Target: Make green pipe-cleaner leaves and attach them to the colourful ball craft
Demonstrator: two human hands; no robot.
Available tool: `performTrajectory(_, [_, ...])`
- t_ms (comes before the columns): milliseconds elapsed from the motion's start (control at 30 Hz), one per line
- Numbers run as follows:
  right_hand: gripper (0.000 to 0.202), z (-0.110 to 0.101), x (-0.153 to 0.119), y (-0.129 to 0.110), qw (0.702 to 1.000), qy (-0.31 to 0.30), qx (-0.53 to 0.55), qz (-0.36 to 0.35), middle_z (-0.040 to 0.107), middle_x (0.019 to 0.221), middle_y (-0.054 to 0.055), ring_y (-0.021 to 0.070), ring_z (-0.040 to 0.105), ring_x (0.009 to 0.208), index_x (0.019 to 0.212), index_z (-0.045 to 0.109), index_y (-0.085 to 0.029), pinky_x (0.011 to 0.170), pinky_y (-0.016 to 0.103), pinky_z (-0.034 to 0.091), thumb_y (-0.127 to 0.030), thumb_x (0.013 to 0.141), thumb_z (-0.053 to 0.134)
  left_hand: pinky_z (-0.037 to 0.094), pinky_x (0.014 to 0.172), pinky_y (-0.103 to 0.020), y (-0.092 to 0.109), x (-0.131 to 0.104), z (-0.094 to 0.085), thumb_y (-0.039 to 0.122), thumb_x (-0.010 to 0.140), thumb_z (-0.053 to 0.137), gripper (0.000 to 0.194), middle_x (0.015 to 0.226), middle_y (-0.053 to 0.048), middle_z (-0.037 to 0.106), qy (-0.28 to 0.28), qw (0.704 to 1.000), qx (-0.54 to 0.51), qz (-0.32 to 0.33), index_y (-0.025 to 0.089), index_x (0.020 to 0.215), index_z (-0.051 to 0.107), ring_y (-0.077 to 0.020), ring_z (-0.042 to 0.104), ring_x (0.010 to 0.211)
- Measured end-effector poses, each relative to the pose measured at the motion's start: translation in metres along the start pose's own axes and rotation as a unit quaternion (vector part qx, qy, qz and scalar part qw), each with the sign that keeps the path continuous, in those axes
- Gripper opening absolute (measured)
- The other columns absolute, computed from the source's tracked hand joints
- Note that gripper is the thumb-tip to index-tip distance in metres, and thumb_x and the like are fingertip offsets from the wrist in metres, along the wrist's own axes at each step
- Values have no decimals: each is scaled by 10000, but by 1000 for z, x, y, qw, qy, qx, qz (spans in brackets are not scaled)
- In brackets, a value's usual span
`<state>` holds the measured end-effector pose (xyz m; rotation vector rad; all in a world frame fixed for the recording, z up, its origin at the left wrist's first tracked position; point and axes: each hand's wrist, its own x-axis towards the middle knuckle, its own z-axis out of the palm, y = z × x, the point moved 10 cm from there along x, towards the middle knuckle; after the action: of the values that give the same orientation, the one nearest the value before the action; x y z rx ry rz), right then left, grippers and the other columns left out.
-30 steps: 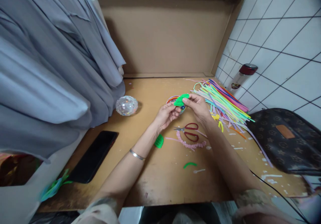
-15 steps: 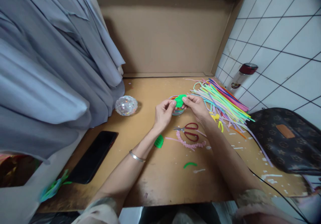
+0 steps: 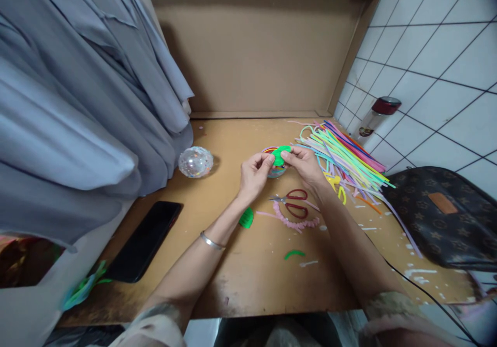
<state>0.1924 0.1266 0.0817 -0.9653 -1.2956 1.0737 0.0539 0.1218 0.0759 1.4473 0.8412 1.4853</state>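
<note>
A bright green pipe-cleaner leaf (image 3: pixel 281 155) is pinched between my two hands above the table. My left hand (image 3: pixel 254 175) grips its left edge with thumb and fingertips, and my right hand (image 3: pixel 306 164) grips its right side. Behind the leaf, partly hidden, sits a round roll or container with coloured bands (image 3: pixel 276 173). Below my hands lie red-handled scissors (image 3: pixel 297 211) and a curved, crimped pink pipe cleaner (image 3: pixel 298 225). A second green leaf (image 3: pixel 246 217) rests beside my left forearm. Nearer the front edge is a short green piece (image 3: pixel 294 254).
Many coloured pipe cleaners (image 3: pixel 345 155) lie at the right, beside a dark patterned bag (image 3: pixel 446 222) and a red-capped bottle (image 3: pixel 376 116). On the left are a clear faceted ball (image 3: pixel 195 162), a black phone (image 3: pixel 145 242) and grey cloth (image 3: pixel 97 103). Cardboard (image 3: pixel 256 52) stands behind.
The green leaf has shifted and tilted slightly between my fingertips. Both hands keep nearly the same place, and the things on the table have not moved.
</note>
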Motion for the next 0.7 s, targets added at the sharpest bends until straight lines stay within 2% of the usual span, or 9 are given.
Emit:
performTrajectory(67, [462,-3,1,-1,1000,14,-7,-5,640,632,-4,129,541,596,658,651,-210,588,271,462,-618,574,850,452,594,-250,-1,0,3,654,783,686,490,602,-1,603,-14,1000,12,2,170,708,670,-117,510,570])
performTrajectory(133, [451,-16,3,-1,999,51,-5,-15,641,634,-8,128,541,590,682,653,-218,589,272,472,-607,572,853,477,649,-265,-3,0,2,643,829,640,482,679,-26,647,-25,999,31,10,168,762,685,-138,565,642])
performTrajectory(233, [445,-48,7,5,990,140,8,-24,665,706,-1,136,573,630,755,635,-235,582,264,463,-624,619,804,505,835,-314,-14,5,-15,618,853,625,462,987,-91,714,16,996,84,22,176,965,698,-197,651,917])
performTrajectory(300, [460,-65,9,15,982,184,18,-22,685,768,6,146,605,692,789,610,-243,596,260,461,-635,622,783,457,1016,-374,-31,9,-32,603,791,710,556,1301,-136,641,56,992,112,7,201,1170,645,-262,578,1231])
performTrajectory(367, [463,-73,11,26,979,203,33,-14,700,803,10,151,625,747,793,594,-242,647,266,476,-635,623,773,414,1093,-441,-59,14,-39,603,726,773,734,1494,-171,506,54,991,111,-53,221,1315,561,-322,452,1403])
performTrajectory(433, [461,-72,13,38,978,203,51,-4,710,808,11,152,633,777,777,594,-237,703,275,487,-622,610,785,365,1147,-483,-83,18,-40,604,673,815,870,1588,-186,397,42,989,102,-94,235,1394,497,-353,368,1474])
performTrajectory(500, [461,-66,13,47,977,197,76,-2,718,798,3,149,632,772,769,608,-235,740,281,496,-604,584,813,355,1168,-483,-97,21,-34,608,649,829,958,1618,-191,348,20,990,86,-107,234,1445,450,-360,341,1496])
performTrajectory(600, [480,-55,13,58,978,177,113,13,726,779,-10,147,625,730,778,628,-240,744,286,508,-589,540,854,397,1152,-454,-109,24,-19,586,622,849,1005,1564,-195,426,-4,992,53,-112,212,1460,439,-343,444,1436])
performTrajectory(700, [520,-47,12,68,979,150,126,50,731,779,-6,157,632,713,786,630,-242,715,293,513,-605,505,873,443,1116,-423,-111,22,-11,493,647,846,915,1478,-163,526,-16,994,20,-104,217,1437,475,-305,553,1333])
